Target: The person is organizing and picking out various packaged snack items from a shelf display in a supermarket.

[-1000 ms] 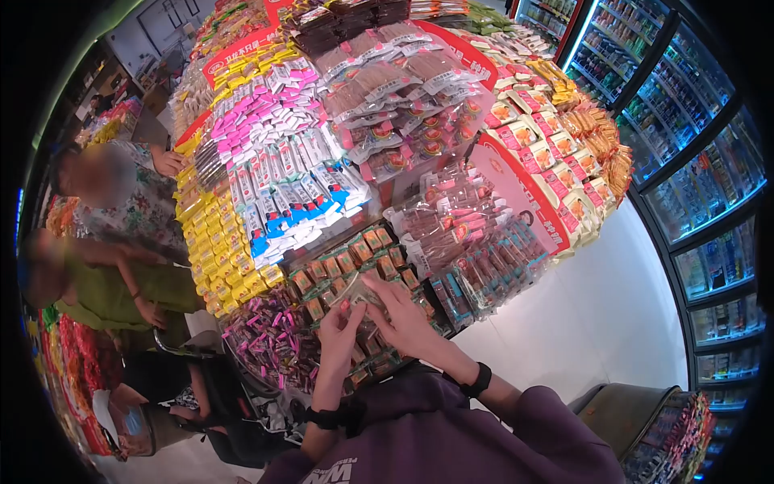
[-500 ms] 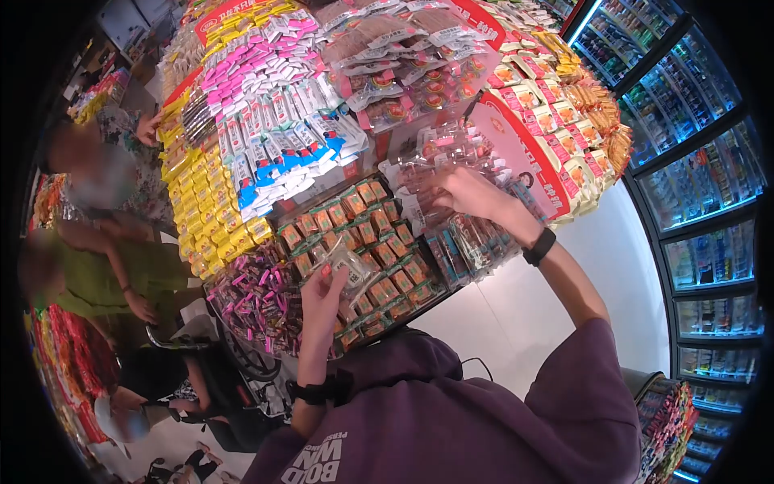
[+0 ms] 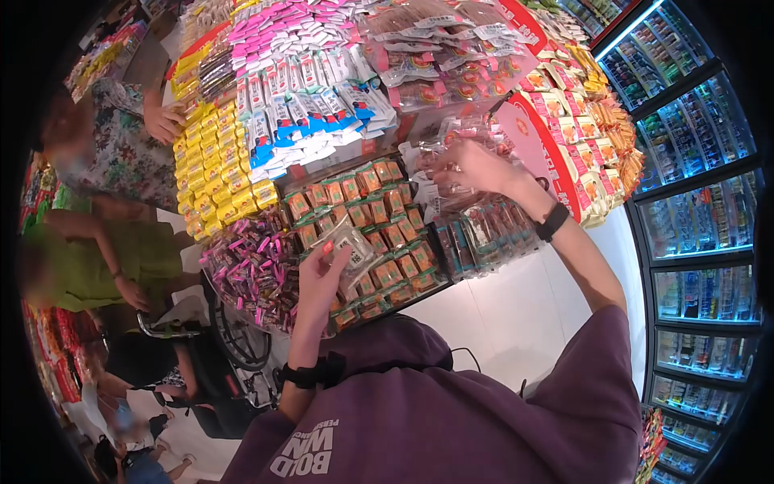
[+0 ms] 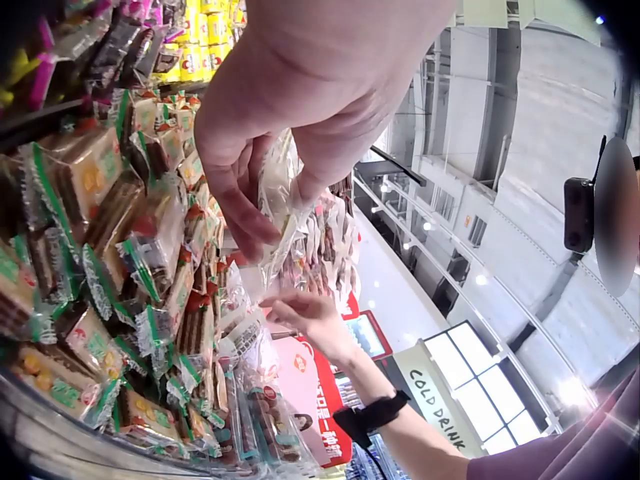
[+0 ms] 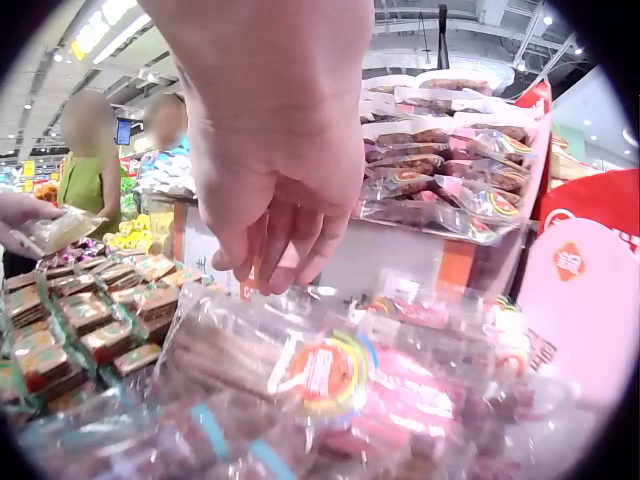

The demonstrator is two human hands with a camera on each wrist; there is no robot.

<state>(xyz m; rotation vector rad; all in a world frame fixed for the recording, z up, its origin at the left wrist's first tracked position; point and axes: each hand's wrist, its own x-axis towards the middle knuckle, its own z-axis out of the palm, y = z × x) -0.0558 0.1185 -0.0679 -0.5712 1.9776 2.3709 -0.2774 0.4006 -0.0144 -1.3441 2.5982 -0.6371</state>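
My left hand [image 3: 321, 278] pinches a small clear packet [image 3: 355, 252] with dark printing, above rows of green-edged brown snack packs [image 3: 392, 273]. In the left wrist view, the thumb and fingers of this hand [image 4: 300, 110] hold the packet's clear film [image 4: 277, 200]. Bent downward, my right hand [image 3: 484, 168] is over clear bags of brown sticks. From the right wrist, that hand [image 5: 280, 180] has loosely bent fingers with a gap beside the thumb, tips at the upper edge of a bag [image 5: 300, 365] with a round red label; contact is unclear.
Yellow packs [image 3: 214, 161], blue-and-white packs [image 3: 302, 117] and pink-ended sweets [image 3: 251, 262] lie left of and beyond the brown packs. A red-edged board [image 3: 536, 149] stands at the right. Other people and a wheelchair [image 3: 242, 327] are at the left, lit drink coolers [image 3: 693, 218] far right.
Over the last second my right hand has left the packet and moved right to the stick bags. My left hand keeps the packet. The head view has shifted.
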